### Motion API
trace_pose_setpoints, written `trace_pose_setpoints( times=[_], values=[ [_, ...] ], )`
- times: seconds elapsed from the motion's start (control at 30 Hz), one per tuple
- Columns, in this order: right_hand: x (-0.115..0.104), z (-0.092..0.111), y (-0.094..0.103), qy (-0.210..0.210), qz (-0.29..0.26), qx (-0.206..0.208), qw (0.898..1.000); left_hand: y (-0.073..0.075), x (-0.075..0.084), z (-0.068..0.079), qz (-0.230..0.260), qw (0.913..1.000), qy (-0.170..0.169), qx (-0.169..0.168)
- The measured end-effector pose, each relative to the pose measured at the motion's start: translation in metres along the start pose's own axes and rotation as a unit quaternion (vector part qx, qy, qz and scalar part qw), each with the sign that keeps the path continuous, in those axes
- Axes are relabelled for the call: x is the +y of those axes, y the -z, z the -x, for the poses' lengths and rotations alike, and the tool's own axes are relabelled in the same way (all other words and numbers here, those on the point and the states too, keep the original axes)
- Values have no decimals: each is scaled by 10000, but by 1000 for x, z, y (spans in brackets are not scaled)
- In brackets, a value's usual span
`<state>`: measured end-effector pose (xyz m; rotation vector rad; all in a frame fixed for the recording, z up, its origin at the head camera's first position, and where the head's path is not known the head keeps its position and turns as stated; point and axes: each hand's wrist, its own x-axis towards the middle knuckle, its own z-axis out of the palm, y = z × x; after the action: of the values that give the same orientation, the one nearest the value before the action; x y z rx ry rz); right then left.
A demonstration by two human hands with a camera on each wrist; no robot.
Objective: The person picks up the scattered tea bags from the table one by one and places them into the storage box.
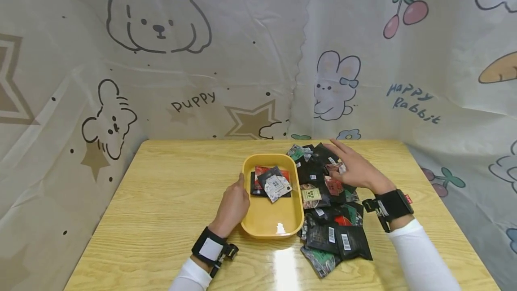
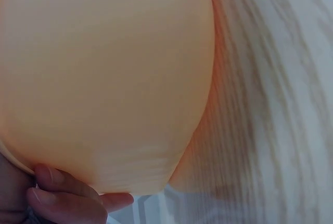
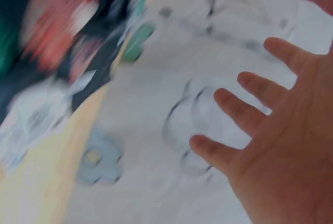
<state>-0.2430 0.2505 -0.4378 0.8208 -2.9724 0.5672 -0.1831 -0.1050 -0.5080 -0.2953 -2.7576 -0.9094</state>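
Note:
My left hand (image 1: 233, 203) holds the left side of a yellow plastic tub (image 1: 252, 219). In the left wrist view its bent fingers (image 2: 67, 206) lie against the tub's outer wall (image 2: 109, 78). Inside the tub lie a few packets, topped by a black-and-white packet (image 1: 276, 185), with red and black ones partly hidden beneath. My right hand (image 1: 357, 167) hovers at the far right part of a heap of small packets (image 1: 317, 217), its fingers spread. Seen from the right wrist, the hand (image 3: 281, 130) has straight, separated fingers and nothing in its palm.
The heap runs along the tub's right side, mostly black packets with some green and red labels, overlapping one another. All stand on a light wood-grain table (image 1: 173, 201). A pale cartoon-printed cloth (image 1: 242, 57) hangs behind and beside the table.

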Motion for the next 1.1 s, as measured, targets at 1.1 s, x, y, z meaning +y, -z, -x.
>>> trace_pose_setpoints(
  times=[1.1],
  values=[
    [58, 54, -38, -575, 892, 542, 9929, 1, 3, 0, 41, 9998, 160, -65]
  ],
)
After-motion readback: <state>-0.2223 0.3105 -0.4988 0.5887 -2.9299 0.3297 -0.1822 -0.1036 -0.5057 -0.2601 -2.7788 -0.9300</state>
